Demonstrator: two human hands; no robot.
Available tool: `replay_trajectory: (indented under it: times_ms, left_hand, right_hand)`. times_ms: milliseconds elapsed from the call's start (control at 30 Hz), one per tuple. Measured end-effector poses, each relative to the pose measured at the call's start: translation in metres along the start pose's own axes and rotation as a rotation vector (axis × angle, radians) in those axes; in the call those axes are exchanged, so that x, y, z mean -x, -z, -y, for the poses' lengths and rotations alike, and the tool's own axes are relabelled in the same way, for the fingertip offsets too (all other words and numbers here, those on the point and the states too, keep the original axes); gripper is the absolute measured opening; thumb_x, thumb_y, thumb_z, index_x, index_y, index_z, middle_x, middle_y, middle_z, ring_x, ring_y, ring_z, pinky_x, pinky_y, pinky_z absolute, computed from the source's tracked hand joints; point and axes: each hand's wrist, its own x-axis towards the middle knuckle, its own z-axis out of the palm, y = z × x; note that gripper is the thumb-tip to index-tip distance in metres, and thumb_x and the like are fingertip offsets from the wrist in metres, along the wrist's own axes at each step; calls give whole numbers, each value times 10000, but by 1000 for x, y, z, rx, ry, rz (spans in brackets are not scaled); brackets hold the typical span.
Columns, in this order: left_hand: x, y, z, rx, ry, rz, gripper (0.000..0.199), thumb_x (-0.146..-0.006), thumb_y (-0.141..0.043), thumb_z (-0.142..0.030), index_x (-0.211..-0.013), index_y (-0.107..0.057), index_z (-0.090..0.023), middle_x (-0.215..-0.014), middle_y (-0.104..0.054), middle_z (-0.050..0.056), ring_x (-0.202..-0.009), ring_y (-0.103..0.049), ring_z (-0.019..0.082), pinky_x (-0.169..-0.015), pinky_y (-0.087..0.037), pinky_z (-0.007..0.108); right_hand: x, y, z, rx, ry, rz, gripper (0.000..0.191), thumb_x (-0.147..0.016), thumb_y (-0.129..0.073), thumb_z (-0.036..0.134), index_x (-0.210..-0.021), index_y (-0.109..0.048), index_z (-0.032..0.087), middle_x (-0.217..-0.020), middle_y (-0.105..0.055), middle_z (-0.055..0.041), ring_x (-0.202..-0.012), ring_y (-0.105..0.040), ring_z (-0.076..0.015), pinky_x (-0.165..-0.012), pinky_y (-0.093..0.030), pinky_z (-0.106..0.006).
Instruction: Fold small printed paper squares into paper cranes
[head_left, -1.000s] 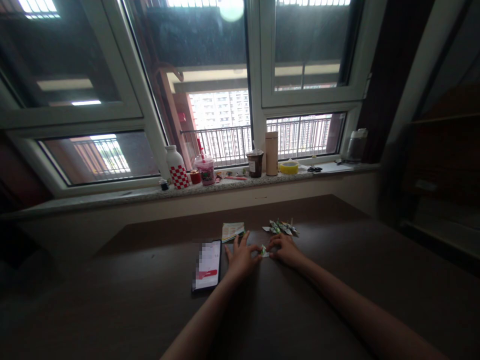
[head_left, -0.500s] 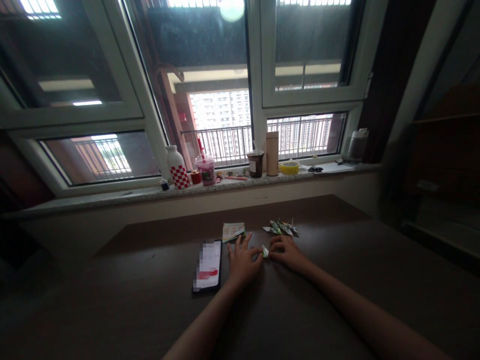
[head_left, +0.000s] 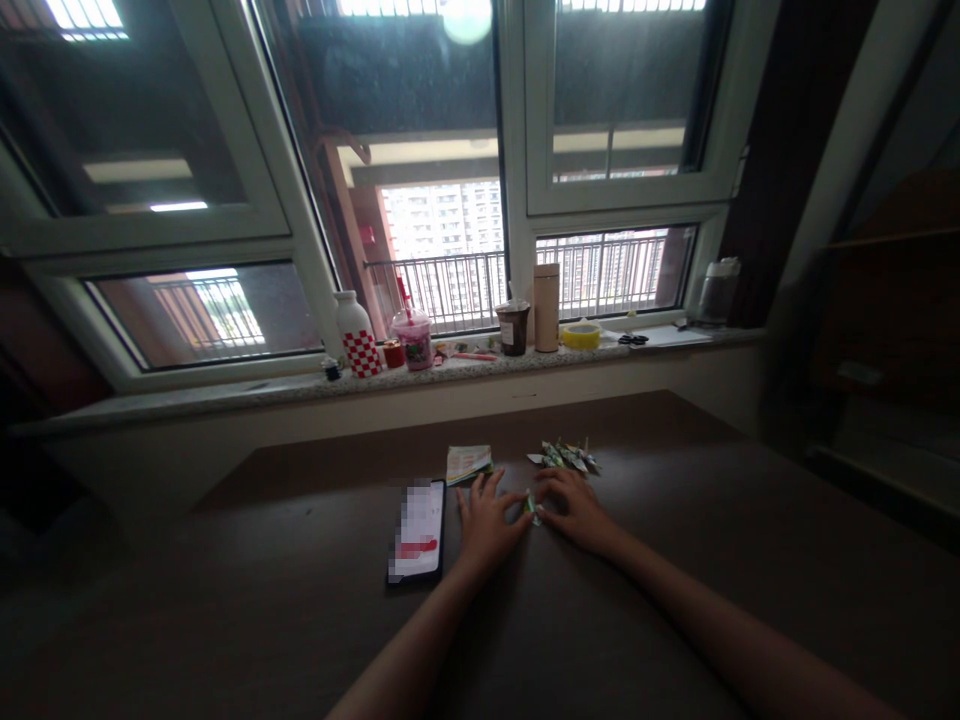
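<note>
Between my two hands is a small folded piece of green and white paper [head_left: 532, 507], just above or on the brown table. My left hand [head_left: 489, 518] pinches its left side between thumb and index finger, the other fingers spread forward. From the right, my right hand [head_left: 576, 508] holds the paper's other side at the fingertips. Past my right hand lies a pile of small folded paper pieces [head_left: 568, 456] with pointed ends. A stack of flat printed paper sheets [head_left: 469, 462] rests beyond my left hand.
A phone [head_left: 418, 532] with a lit screen lies left of my left hand on the table [head_left: 645, 640]. Along the windowsill [head_left: 285, 388] stand a checkered bottle [head_left: 358, 335], a pink cup [head_left: 412, 338], a dark drink cup [head_left: 513, 328], a tan flask [head_left: 547, 308], yellow tape [head_left: 581, 336] and scissors [head_left: 634, 340].
The small paper has turned between my fingers: a white triangular face showed before, now a narrower green and white side shows. My right fingers have shifted slightly.
</note>
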Motion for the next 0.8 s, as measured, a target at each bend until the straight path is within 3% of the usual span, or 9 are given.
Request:
replay_trajectory:
  times_ms: [100, 267, 367, 567, 800]
  left_hand:
    - [0, 0, 0, 19, 12, -30, 343, -786, -681, -461, -1129, -687, -436, -1528, -401, -27, -1444, -235, 323, -1161, -25, 637]
    - [1, 3, -2, 58, 40, -110, 301, -785, -695, -400, -1080, -731, -352, -1468, -462, 41, -1396, -308, 313, -1171, -125, 580]
    - [2, 6, -4, 84, 56, -155, 260, -803, -677, -374, -1049, -744, -321, -1421, -497, 59, -1364, -348, 290, -1166, -177, 545]
    - [2, 8, -6, 111, 56, -192, 175, -794, -689, -366, -947, -765, -328, -1380, -524, 44, -1337, -365, 282, -1150, -197, 528]
    - [4, 9, -6, 78, 61, -151, 121, -789, -703, -363, -881, -781, -362, -1392, -515, 26, -1332, -357, 299, -1142, -169, 547]
  right_hand:
    - [-1, 0, -3, -74, 134, 64, 115, -824, -609, 201, -905, -685, 229, -1255, -635, -63, -1298, -468, -252, -1103, -309, -478]
    - [0, 3, -1, 1, 158, 132, 285, -852, -503, 88, -962, -699, 262, -1173, -682, -28, -1327, -455, -251, -1133, -236, -535]
    - [0, 8, 2, 115, 197, 102, 357, -834, -501, 45, -982, -728, 277, -1117, -672, -49, -1268, -490, -253, -1107, -287, -506]
    - [1, 8, 6, 318, 199, 42, 342, -854, -558, 94, -1059, -742, 297, -960, -621, -76, -1017, -541, -235, -986, -394, -463]
    - [3, -1, 4, 234, 188, 32, 262, -871, -589, 168, -1061, -733, 275, -1001, -645, -66, -1082, -526, -248, -1041, -342, -485]
